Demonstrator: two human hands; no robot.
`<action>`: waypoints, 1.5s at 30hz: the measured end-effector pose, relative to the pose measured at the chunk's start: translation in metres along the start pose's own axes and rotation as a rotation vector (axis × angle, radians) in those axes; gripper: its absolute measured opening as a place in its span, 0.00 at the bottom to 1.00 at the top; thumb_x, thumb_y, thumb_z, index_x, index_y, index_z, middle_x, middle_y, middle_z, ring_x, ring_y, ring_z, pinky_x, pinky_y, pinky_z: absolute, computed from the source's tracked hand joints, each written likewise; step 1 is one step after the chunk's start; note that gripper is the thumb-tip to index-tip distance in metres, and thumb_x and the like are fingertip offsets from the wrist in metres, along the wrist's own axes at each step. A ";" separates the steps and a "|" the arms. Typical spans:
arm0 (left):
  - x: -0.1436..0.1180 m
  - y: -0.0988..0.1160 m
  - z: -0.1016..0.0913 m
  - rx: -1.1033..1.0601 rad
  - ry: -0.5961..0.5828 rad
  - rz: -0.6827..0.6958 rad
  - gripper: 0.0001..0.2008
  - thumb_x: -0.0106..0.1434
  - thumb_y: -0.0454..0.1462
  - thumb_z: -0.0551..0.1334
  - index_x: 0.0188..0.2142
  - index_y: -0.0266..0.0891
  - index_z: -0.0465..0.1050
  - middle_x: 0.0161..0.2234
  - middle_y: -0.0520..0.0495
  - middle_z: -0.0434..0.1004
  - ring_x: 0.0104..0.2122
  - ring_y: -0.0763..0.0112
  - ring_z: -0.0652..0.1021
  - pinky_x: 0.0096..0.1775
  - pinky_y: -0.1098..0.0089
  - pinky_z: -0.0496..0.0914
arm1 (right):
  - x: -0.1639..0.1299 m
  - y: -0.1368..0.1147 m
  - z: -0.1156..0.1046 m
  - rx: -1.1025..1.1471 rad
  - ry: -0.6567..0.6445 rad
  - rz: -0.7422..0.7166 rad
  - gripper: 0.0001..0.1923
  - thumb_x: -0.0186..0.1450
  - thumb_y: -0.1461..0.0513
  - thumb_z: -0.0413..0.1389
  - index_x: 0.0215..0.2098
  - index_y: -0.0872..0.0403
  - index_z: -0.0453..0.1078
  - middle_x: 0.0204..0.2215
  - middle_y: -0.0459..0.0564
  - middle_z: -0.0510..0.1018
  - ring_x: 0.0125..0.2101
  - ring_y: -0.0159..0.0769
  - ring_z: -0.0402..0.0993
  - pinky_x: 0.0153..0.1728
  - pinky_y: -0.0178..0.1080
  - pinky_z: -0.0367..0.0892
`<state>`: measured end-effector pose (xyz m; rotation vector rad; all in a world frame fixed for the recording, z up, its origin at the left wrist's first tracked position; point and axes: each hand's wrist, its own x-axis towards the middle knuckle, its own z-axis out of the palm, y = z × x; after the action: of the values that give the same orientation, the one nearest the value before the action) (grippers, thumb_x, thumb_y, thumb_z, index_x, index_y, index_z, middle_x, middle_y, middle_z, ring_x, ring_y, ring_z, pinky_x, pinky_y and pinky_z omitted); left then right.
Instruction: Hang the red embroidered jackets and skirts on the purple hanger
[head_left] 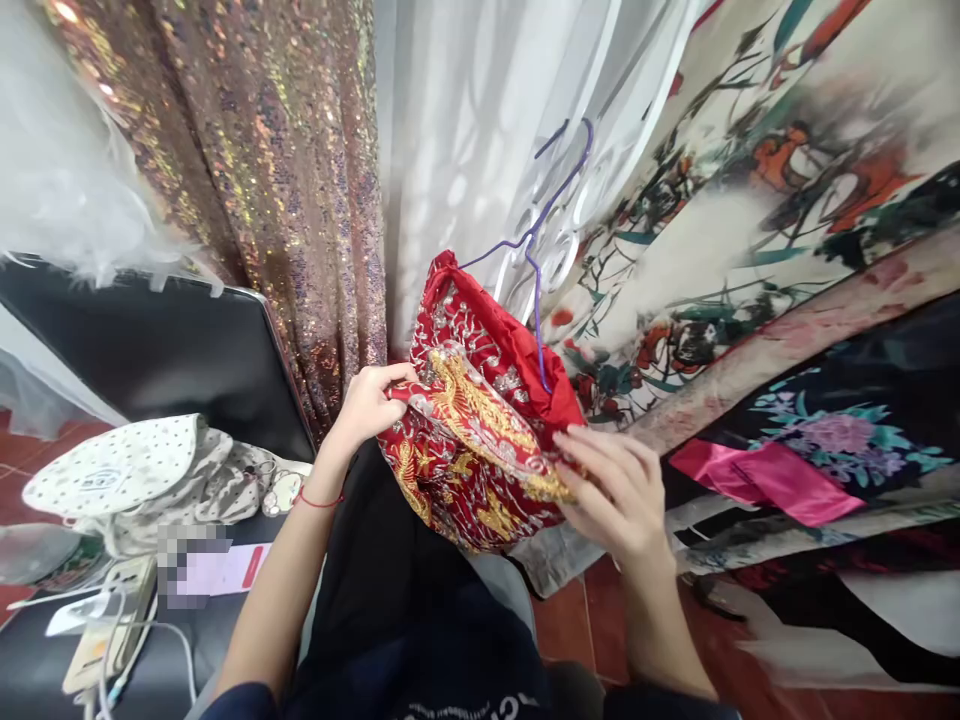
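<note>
A red garment (pixel 491 500) with gold and silver embroidery lies gathered above my lap. A thin purple hanger (pixel 534 235) sits inside its upper opening, the hook pointing up and away from me. At the left, my left hand (pixel 375 403) pinches the edge of a folded embroidered part between thumb and fingers. My right hand (pixel 619 490) grips the garment's right side, fingers bent over the edge near the hanger's end. The tips of some right fingers are hidden by the cloth.
To the left, a black seat (pixel 157 365) carries a dotted white fabric bag (pixel 202 480), a phone (pixel 221 570) and a power strip (pixel 112 620) with cables. Sequined cloth (pixel 300 180) hangs ahead. Floral printed fabrics (pixel 750 230) and a pink satin piece (pixel 772 480) are at right.
</note>
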<state>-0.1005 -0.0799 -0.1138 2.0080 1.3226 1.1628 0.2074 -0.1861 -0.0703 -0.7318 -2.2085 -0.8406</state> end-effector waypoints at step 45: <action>0.008 0.050 -0.038 -0.184 0.138 0.094 0.06 0.42 0.34 0.54 0.21 0.38 0.68 0.19 0.54 0.64 0.22 0.76 0.62 0.26 0.71 0.57 | -0.059 -0.010 0.055 -0.121 -0.298 0.681 0.10 0.69 0.64 0.51 0.48 0.54 0.70 0.54 0.67 0.73 0.54 0.56 0.70 0.48 0.56 0.70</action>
<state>-0.1055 -0.0969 -0.0527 1.9038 1.1480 1.4341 0.2172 -0.1683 -0.1485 -1.6325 -1.9387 -0.5352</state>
